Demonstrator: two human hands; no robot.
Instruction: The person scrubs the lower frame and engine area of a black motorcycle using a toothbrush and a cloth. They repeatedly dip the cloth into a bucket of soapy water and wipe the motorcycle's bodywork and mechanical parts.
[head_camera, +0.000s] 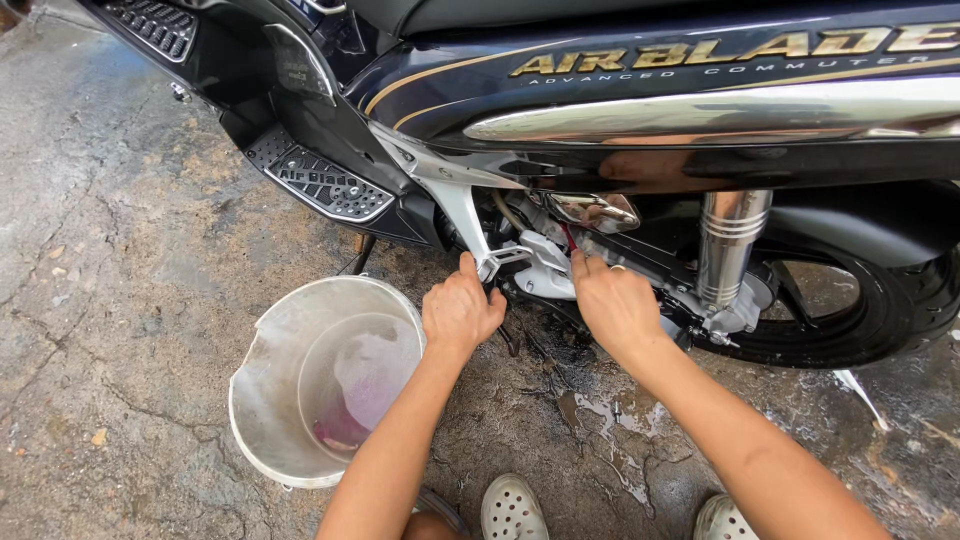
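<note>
Fingers of the left hand (461, 310) curl inward against the silver footpeg bracket (503, 259) low on the scooter (640, 110), thumb raised beside it; whether they clamp anything cannot be told. The right hand (617, 303) lies palm down, knuckles up, fingertips pushed into the engine parts (560, 270) just right of the bracket; its grip is hidden too. Both forearms reach up from the bottom edge. The chrome shock absorber (731, 245) stands just right of the right hand, the rear tyre (880, 320) behind it. A pale plastic bucket (262, 400) holding a pinkish cloth sits near the left forearm. Wet cracked concrete (110, 300) lies underneath, with white clogs (512, 510) at the bottom.
</note>
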